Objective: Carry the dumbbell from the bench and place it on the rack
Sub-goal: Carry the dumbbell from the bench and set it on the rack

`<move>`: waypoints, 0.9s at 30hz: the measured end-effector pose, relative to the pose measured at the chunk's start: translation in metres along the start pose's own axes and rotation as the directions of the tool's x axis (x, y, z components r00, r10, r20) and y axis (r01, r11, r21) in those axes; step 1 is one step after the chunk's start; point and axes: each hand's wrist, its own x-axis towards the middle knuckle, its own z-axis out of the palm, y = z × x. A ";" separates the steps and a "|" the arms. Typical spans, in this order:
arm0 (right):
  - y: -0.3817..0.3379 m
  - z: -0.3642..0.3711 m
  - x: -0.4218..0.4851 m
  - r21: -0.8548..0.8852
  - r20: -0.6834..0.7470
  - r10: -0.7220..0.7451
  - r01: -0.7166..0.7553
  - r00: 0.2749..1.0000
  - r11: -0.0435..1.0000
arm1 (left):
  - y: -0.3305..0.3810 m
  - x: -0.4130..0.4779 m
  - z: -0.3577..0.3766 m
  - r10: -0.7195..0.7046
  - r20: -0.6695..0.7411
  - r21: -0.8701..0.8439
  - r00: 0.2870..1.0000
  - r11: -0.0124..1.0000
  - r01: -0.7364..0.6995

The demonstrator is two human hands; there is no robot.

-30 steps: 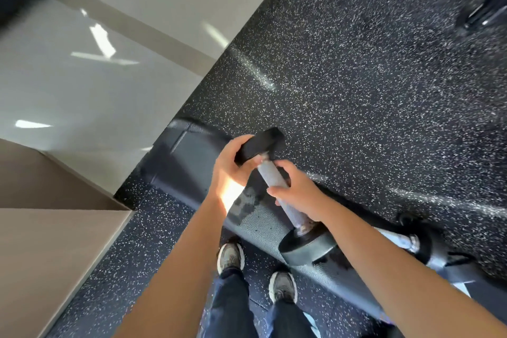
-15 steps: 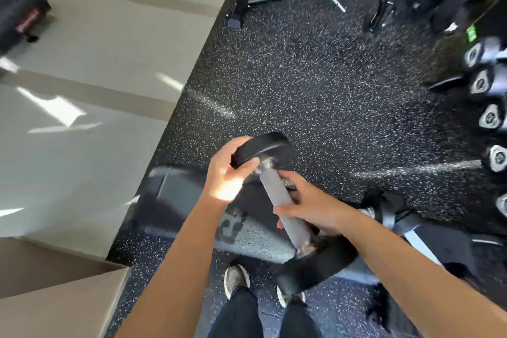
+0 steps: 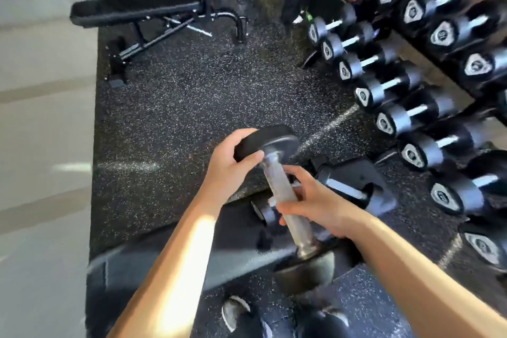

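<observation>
I hold a black dumbbell (image 3: 285,197) with a knurled metal handle, tilted, its far head up and its near head low over the dark bench pad (image 3: 170,261). My left hand (image 3: 230,164) grips the far head. My right hand (image 3: 315,203) wraps the handle from the right. The dumbbell rack (image 3: 428,107) runs along the right side, filled with several black dumbbells on two tiers.
A second black bench (image 3: 137,8) stands at the far left on the speckled rubber floor (image 3: 192,96). Pale smooth flooring (image 3: 41,145) lies to the left. My shoes (image 3: 236,313) show at the bottom. The bench's frame and wheel (image 3: 356,186) sit right of my hands.
My view has swung up and to the right, bringing the rack and far bench into sight. Both hands keep the same grip on the dumbbell, which has lifted slightly off the pad.
</observation>
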 end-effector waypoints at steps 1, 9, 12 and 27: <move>0.004 -0.010 -0.011 0.020 -0.046 0.001 0.000 0.999 1.000 | 0.007 0.005 0.014 0.008 0.048 0.000 0.999 1.000 -0.008; 0.053 -0.104 -0.112 0.230 -0.382 -0.020 0.117 0.924 0.966 | 0.070 0.033 0.168 0.154 0.298 0.081 0.942 0.979 -0.186; 0.080 -0.145 -0.155 0.282 -0.470 0.005 0.144 0.882 0.948 | 0.091 0.030 0.240 0.184 0.353 0.034 0.917 0.977 -0.209; 0.227 -0.303 -0.345 0.473 -0.790 0.294 0.228 0.538 0.851 | 0.167 -0.021 0.578 0.285 0.724 -0.314 0.628 0.947 -0.069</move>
